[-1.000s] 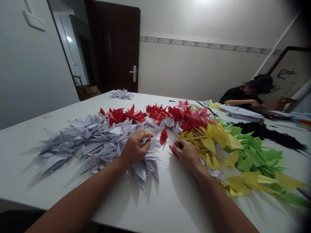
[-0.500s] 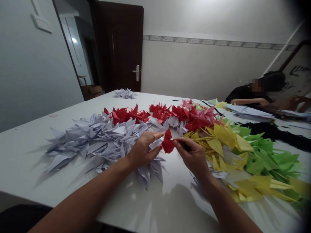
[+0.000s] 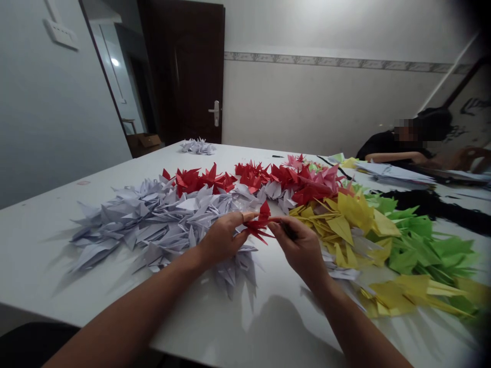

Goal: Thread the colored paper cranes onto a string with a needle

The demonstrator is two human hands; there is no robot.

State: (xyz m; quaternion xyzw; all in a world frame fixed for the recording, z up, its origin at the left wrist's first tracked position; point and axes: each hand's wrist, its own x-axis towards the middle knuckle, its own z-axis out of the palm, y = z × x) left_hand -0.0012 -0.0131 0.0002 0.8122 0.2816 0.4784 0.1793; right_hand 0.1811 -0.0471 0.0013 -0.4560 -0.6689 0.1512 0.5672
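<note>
A small red origami crane (image 3: pixel 261 223) is hanging in the air between the two hands, above the worktop (image 3: pixel 215 327), its crisp, sharply pointed paper folds catching the light. The right hand (image 3: pixel 301 245) is holding it, with the right fingers (image 3: pixel 278 225) pinched narrowly on one thin paper point. A small dark object (image 3: pixel 290 231) is showing among those fingers, too small to tell what it is. The left hand (image 3: pixel 222 237) is reaching in from the other side, its left fingers (image 3: pixel 245 216) lying close together and nearly straight, their tips touching the crane, though whether they are gripping it I cannot tell.

Folded paper cranes are lying in dense, spiky heaps across the smooth white worktop: pale lavender-white ones (image 3: pixel 164 220) under and beside the left hand, red ones (image 3: pixel 199 181) and pink ones (image 3: pixel 322 179) beyond, yellow ones (image 3: pixel 345 220) and green ones (image 3: pixel 418 245) to the right of the right hand. A black, stringy mass (image 3: pixel 433 207) is stretching past the green heap. At the far end of the worktop, a person in a dark top (image 3: pixel 387 148) is leaning over a stack of paper (image 3: pixel 395 174). Behind them, a painted wall with a patterned border (image 3: pixel 337 62) is meeting a dark wooden door (image 3: pixel 184 71)
</note>
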